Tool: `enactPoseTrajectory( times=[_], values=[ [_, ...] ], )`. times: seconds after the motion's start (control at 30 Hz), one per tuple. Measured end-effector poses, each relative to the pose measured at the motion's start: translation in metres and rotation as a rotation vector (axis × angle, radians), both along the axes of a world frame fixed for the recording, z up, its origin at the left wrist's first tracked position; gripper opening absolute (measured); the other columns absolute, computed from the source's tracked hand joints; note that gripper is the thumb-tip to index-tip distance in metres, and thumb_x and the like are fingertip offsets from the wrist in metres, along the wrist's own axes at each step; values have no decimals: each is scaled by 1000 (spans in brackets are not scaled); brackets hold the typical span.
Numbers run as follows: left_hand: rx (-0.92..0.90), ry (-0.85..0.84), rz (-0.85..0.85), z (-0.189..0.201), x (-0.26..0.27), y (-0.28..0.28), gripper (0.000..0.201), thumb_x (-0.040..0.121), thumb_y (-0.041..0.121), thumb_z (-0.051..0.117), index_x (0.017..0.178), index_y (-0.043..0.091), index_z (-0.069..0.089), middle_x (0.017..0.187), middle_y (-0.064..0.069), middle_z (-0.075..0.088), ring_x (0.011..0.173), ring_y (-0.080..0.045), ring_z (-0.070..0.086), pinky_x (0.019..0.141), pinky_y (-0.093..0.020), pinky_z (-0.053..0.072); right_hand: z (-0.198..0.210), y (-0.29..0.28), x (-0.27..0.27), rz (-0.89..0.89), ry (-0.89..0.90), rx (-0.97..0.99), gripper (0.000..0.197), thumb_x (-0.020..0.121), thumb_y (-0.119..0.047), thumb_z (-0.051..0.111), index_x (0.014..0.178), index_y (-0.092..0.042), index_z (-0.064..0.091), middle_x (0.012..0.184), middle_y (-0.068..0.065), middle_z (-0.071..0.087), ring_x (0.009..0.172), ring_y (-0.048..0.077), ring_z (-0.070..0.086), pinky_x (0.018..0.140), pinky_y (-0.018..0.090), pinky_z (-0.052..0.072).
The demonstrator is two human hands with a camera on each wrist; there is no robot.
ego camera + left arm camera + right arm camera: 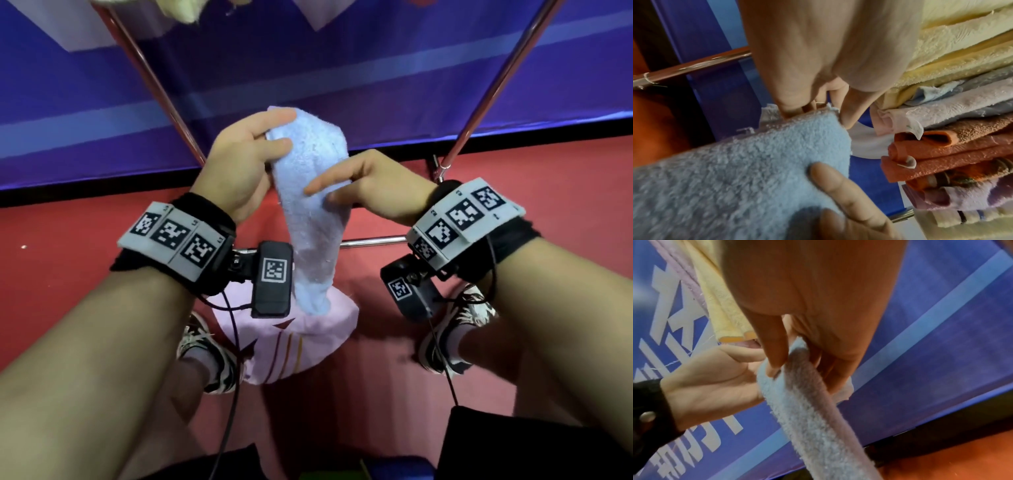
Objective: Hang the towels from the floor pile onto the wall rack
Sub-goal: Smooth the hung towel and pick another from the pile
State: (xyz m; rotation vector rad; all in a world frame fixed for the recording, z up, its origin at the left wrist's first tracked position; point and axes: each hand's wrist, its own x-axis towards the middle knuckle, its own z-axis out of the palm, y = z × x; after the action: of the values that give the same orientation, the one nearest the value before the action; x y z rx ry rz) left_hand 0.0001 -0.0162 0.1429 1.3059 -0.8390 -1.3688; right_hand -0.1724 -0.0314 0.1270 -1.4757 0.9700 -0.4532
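A light blue towel (310, 212) hangs lengthwise between my two hands, its lower end dangling just above the floor pile. My left hand (284, 132) grips its top end, thumb and fingers curled round the edge. My right hand (322, 193) pinches the towel a little lower on its right side. In the left wrist view my left hand (818, 110) pinches the corner of the blue towel (735, 178). In the right wrist view my right hand (795, 365) holds the bunched towel (807, 410) between thumb and fingers. A pink striped towel (301, 335) lies on the floor between my feet.
Chrome rack bars (154, 85) slant up on both sides, with a low cross bar (373, 241) behind the towel. Several folded towels (941, 113) hang on the rack, a yellow one (181, 10) at the top. A blue banner wall (342, 68) stands behind, above the red floor (68, 240).
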Motion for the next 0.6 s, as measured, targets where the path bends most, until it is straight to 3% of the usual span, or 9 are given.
enactPoseTrajectory(
  times=[0.07, 0.13, 0.17, 0.23, 0.3, 0.4, 0.47, 0.6],
  values=[
    [-11, 4, -6, -3, 1, 0, 41, 85, -7, 52, 124, 6, 53, 116, -12, 62, 110, -22, 60, 97, -35, 50, 0, -1, 1, -27, -10, -6, 42, 80, 12, 57, 93, -24, 72, 84, -10, 72, 83, 1, 60, 85, 22, 48],
    [-25, -10, -43, -7, -1, 2, 49, 86, 1, 54, 132, 13, 46, 119, -10, 61, 112, -20, 59, 98, -35, 49, 1, -3, 1, -98, -108, 49, 42, 80, 17, 53, 101, -15, 70, 97, 9, 70, 90, 16, 60, 85, 34, 50],
    [-29, -27, -74, -10, -3, 3, 53, 84, 7, 56, 134, 17, 43, 121, -10, 60, 112, -19, 60, 98, -34, 48, 3, -4, 2, -132, -157, 74, 40, 79, 17, 52, 102, -12, 68, 95, 13, 68, 87, 21, 59, 80, 35, 50],
    [-35, -62, -142, -16, -7, 6, 61, 79, 14, 58, 136, 25, 38, 130, -10, 56, 117, -20, 58, 101, -35, 47, 4, -9, 2, -195, -216, 81, 35, 72, 12, 54, 93, -12, 68, 87, 7, 66, 80, 19, 59, 71, 29, 49],
    [-53, -134, -216, -20, -10, 9, 64, 78, 14, 59, 135, 32, 35, 135, -11, 53, 119, -22, 57, 103, -39, 45, 3, -13, -1, -261, -230, 59, 36, 73, 14, 52, 89, -15, 67, 87, 0, 66, 79, 11, 61, 72, 23, 49],
    [-141, -321, -319, -26, -9, 13, 68, 80, 9, 60, 137, 32, 30, 131, -13, 55, 109, -17, 61, 97, -33, 49, 3, -17, -6, -354, -281, 78, 40, 79, 19, 46, 85, -13, 68, 88, 4, 68, 79, 12, 65, 71, 23, 51],
    [-196, -406, -339, -28, -10, 15, 63, 82, 4, 60, 135, 28, 35, 125, -8, 57, 100, -12, 62, 87, -28, 51, 3, -19, -10, -429, -323, 110, 38, 80, 19, 45, 81, -11, 68, 81, 5, 67, 69, 11, 65, 62, 22, 50],
    [-220, -394, -259, -28, -13, 14, 42, 79, 0, 60, 108, 29, 53, 99, 1, 62, 82, -7, 60, 75, -24, 49, 3, -21, -13, -438, -300, 99, 33, 81, 15, 50, 83, -12, 69, 76, 3, 65, 66, 13, 61, 60, 24, 49]
  ],
)
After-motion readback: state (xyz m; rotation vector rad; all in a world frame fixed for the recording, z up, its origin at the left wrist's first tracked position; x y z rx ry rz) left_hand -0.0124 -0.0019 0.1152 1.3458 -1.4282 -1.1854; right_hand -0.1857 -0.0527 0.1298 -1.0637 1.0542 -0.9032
